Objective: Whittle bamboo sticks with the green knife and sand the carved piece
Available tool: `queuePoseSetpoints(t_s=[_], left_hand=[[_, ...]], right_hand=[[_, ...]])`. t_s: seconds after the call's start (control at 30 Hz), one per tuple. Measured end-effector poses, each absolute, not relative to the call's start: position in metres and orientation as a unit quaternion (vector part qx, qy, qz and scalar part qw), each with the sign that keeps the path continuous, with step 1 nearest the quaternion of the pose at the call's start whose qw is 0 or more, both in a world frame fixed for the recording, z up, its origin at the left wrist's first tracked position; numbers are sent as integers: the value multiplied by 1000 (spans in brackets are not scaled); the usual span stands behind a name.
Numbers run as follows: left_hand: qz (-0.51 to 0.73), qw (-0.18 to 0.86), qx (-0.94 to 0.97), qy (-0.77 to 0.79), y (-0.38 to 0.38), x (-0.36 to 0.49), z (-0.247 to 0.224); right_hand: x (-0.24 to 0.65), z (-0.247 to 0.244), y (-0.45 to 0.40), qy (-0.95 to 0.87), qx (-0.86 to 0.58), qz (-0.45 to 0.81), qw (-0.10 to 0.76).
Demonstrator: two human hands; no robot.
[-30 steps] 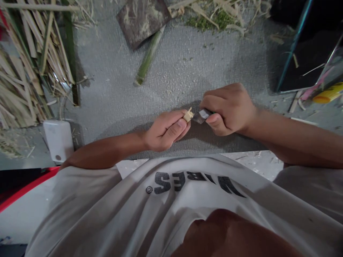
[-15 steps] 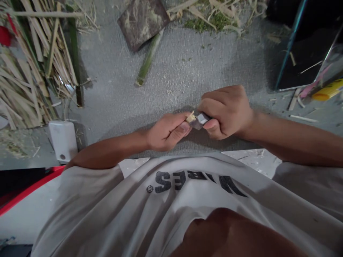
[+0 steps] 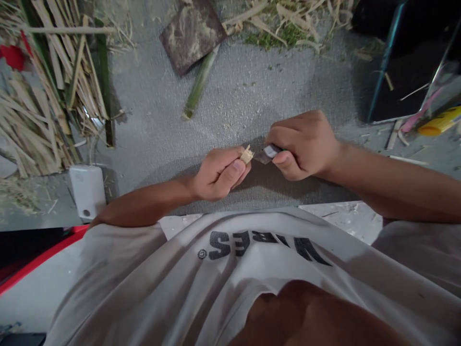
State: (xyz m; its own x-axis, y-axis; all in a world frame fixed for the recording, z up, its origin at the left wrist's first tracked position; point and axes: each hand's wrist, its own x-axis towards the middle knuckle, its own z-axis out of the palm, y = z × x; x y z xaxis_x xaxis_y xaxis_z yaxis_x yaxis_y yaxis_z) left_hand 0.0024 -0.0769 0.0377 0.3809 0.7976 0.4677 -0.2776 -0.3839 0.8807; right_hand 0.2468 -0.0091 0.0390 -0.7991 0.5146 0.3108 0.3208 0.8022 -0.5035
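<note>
My left hand (image 3: 220,175) is closed around a small pale piece of wood or bamboo (image 3: 247,154), held between thumb and fingers with its notched end sticking out. Facing it from the right, my right hand (image 3: 301,146) is closed on a short dark blade (image 3: 264,154) that has a light patch near the grip. The blade's tip points at the pale piece, with a narrow gap between them. Most of the blade's handle is hidden inside my fist. Both hands are just above the grey table (image 3: 151,115), near its front edge.
Bundles of bamboo strips (image 3: 54,72) lie at the left, behind a white plastic device (image 3: 87,191). Beyond my hands are a dark square plate (image 3: 192,36), a green bamboo stick (image 3: 200,84) and shavings (image 3: 288,29). A dark glossy panel (image 3: 406,72) and a yellow tube (image 3: 440,121) are at right.
My left hand has moved slightly left with the pale piece, opening a gap from the blade. My right hand has shifted only a little, still gripping the blade.
</note>
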Motion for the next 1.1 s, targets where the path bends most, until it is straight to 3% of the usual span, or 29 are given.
queuePoseSetpoints(t_s=[0.2, 0.37, 0.63, 0.8, 1.1], left_hand=[[476, 614, 608, 163, -83, 0, 19], [425, 692, 556, 178, -89, 2, 13], [441, 708, 539, 113, -84, 11, 26], [458, 631, 614, 122, -80, 6, 21], [452, 346, 766, 298, -73, -8, 26]], right_hand=[[249, 34, -7, -932, -221, 203, 204], [245, 32, -7, -937, -177, 140, 268], [241, 36, -12, -939, -186, 128, 258], [243, 35, -17, -943, -241, 155, 172], [238, 44, -23, -915, -323, 170, 174]])
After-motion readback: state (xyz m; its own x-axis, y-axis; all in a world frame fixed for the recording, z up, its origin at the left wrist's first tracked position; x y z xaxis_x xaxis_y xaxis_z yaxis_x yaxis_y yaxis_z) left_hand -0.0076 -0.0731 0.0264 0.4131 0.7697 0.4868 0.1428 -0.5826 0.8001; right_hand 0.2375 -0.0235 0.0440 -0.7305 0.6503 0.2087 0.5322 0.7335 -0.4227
